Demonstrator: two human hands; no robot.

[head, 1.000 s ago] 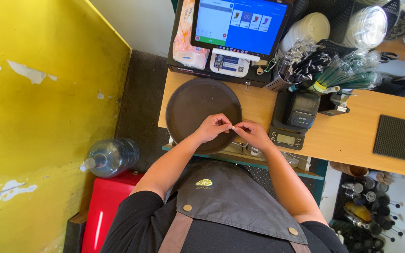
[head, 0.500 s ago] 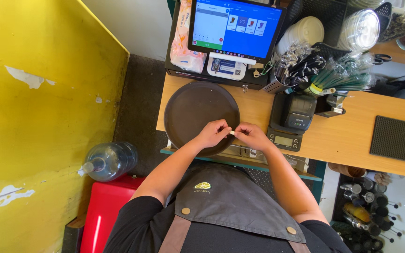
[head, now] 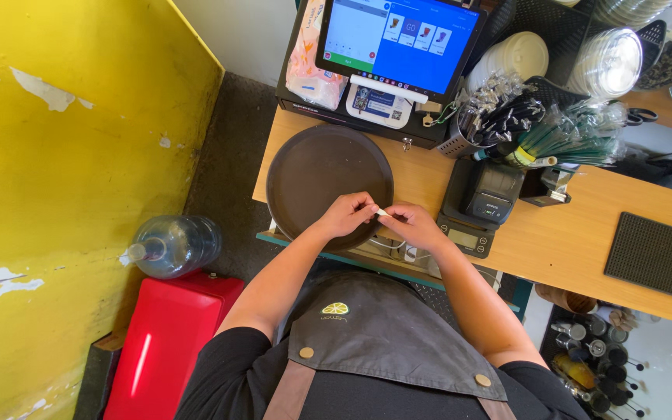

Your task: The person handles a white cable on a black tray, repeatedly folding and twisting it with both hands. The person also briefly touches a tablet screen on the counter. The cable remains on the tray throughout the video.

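My left hand (head: 349, 214) and my right hand (head: 409, 223) meet over the near edge of a round dark brown tray (head: 316, 167) on the wooden counter (head: 561, 233). Together they pinch a small white object (head: 382, 211) between their fingertips; it is too small to tell what it is. Both hands hover just above the tray's rim, fingers curled. I wear a dark apron and black short sleeves.
A touch-screen terminal (head: 398, 35) stands behind the tray, a small black printer (head: 493, 192) and a scale (head: 468, 235) to the right, a caddy of straws and cutlery (head: 507, 124), and a black rubber mat (head: 659, 257) at far right. On the floor: a water jug (head: 173, 245), a red box (head: 161, 342), a yellow wall (head: 64, 179).
My hands stay pinched together on the small white object at the tray's near edge; only the camera view has shifted slightly.
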